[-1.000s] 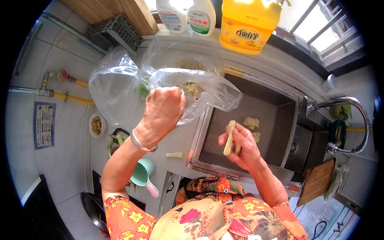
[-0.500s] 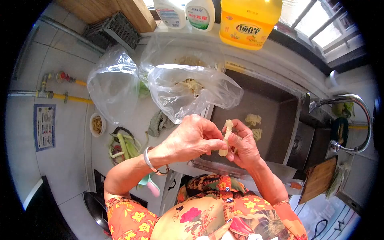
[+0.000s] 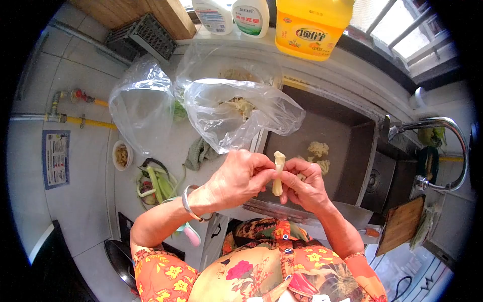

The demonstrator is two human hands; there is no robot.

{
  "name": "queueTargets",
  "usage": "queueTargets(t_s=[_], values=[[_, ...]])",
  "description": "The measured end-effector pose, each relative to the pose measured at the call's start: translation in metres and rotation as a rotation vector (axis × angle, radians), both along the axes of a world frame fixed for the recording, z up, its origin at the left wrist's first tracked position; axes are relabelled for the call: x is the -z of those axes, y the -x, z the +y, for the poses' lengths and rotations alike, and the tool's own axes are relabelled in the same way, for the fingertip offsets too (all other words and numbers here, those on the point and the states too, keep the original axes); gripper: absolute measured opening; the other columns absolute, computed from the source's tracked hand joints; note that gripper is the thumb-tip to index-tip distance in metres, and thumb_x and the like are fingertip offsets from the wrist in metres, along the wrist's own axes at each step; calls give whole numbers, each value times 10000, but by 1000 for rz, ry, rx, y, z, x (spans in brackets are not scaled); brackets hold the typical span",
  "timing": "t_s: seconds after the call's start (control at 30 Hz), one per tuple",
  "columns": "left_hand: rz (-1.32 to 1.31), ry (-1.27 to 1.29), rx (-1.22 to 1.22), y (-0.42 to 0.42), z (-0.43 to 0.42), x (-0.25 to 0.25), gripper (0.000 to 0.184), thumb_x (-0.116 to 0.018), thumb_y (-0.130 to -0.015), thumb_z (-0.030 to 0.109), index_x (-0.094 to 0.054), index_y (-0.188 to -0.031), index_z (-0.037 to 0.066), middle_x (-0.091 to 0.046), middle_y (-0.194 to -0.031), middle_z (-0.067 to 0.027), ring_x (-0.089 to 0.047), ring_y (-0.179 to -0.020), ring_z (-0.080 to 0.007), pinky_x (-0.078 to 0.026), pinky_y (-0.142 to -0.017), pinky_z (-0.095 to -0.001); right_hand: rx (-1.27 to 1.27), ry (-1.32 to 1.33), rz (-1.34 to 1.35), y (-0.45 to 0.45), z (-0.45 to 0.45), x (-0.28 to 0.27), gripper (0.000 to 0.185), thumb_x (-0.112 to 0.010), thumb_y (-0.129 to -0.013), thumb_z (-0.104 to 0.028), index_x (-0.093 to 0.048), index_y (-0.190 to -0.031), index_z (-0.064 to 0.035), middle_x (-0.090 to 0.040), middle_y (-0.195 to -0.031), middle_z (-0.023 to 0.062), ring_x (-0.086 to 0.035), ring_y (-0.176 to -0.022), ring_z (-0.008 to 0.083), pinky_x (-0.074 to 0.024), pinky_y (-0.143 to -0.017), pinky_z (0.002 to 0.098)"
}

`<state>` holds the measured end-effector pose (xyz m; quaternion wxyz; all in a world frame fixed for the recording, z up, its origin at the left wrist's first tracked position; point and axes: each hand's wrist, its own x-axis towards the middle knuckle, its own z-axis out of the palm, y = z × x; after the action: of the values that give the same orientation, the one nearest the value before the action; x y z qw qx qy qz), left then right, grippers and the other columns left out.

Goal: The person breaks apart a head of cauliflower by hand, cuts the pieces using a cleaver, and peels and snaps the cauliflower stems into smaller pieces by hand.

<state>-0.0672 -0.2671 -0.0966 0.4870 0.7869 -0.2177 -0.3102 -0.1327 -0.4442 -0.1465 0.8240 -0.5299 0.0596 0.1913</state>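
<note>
Over the near edge of the sink, my left hand and my right hand pinch a pale cauliflower stalk between thumbs and fingers. The stalk stands nearly upright, its wider end at the top. A bit of another pale piece shows among my right fingers, partly hidden. Beyond, in the grey sink, lie a few cauliflower florets. A clear plastic bag gapes just past my left hand, with pale scraps in it.
Another clear bag stands left on the counter, near a small bowl, green vegetable trimmings and a grey cloth. A chrome faucet arches at right. A yellow jug and spray bottles line the sill.
The stalk has shifted slightly left and turned more upright. My right thumb has come across against it, and the left fingers have moved a little up its side.
</note>
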Motion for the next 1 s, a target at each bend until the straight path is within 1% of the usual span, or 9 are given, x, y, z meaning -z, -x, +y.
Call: queueTargets(t_s=[0.03,0.1,0.2,0.23,0.3,0.4,0.83,0.93,1.0], values=[[0,-1,1,1,-1,0,173,-599,-850,123,-633,-867,-46,-629,-657,-64,-579,-536,-87,-470,-473,-229,1,-1,0,0,-1,-2,142,-560,-893,-141,-560,-890,1,-609,-655,65,-566,-453,76,-272,-313,162],[-188,-30,20,4,-2,-2,128,-562,-811,73,-612,-839,-41,-602,-688,-203,-609,-636,-338,-478,-576,-364,-34,50,18,-1,-2,-7,154,-567,-885,-142,-574,-867,11,-607,-677,54,-563,-491,76,-310,-372,185],[-259,-10,26,8,-3,1,109,-541,-824,62,-584,-813,-37,-586,-696,-194,-580,-684,-383,-474,-600,-400,-49,112,8,-2,-2,-9,160,-584,-875,-153,-578,-847,4,-602,-651,46,-557,-489,73,-319,-383,195],[-260,-9,26,8,-3,3,109,-541,-824,62,-584,-813,-37,-586,-696,-194,-580,-684,-383,-474,-600,-400,-48,113,8,-2,-2,-10,160,-584,-875,-153,-578,-847,4,-602,-651,46,-557,-489,73,-319,-383,195],[-529,25,75,10,-3,8,76,-568,-809,40,-583,-840,-27,-596,-699,-166,-609,-619,-302,-484,-538,-345,-67,148,1,-3,-1,-12,160,-590,-869,-158,-579,-837,-1,-596,-623,40,-556,-493,71,-326,-388,199],[-538,26,21,17,-5,13,74,-567,-793,29,-579,-848,-17,-595,-740,-183,-592,-667,-346,-479,-565,-369,-71,129,-12,-5,0,-16,161,-585,-865,-158,-583,-832,0,-595,-612,37,-558,-499,71,-337,-395,203],[-412,48,-33,4,0,8,117,-614,-729,81,-561,-675,-8,-564,-627,-142,-579,-579,-306,-469,-530,-374,-130,132,29,-14,-2,-13,165,-600,-833,-159,-593,-818,5,-606,-639,51,-566,-492,86,-354,-395,201],[-541,15,-35,-4,1,4,114,-613,-720,81,-564,-656,1,-559,-622,-130,-572,-564,-289,-469,-525,-370,-103,12,96,-13,-2,-10,157,-604,-820,-149,-592,-810,7,-598,-630,51,-553,-470,89,-348,-375,198],[-878,-70,-36,-15,4,-7,108,-614,-715,75,-559,-654,6,-552,-621,-126,-568,-569,-283,-469,-529,-367,-36,-28,112,-11,-2,-10,173,-580,-809,-155,-579,-783,16,-575,-571,64,-490,-373,80,-281,-309,195]])
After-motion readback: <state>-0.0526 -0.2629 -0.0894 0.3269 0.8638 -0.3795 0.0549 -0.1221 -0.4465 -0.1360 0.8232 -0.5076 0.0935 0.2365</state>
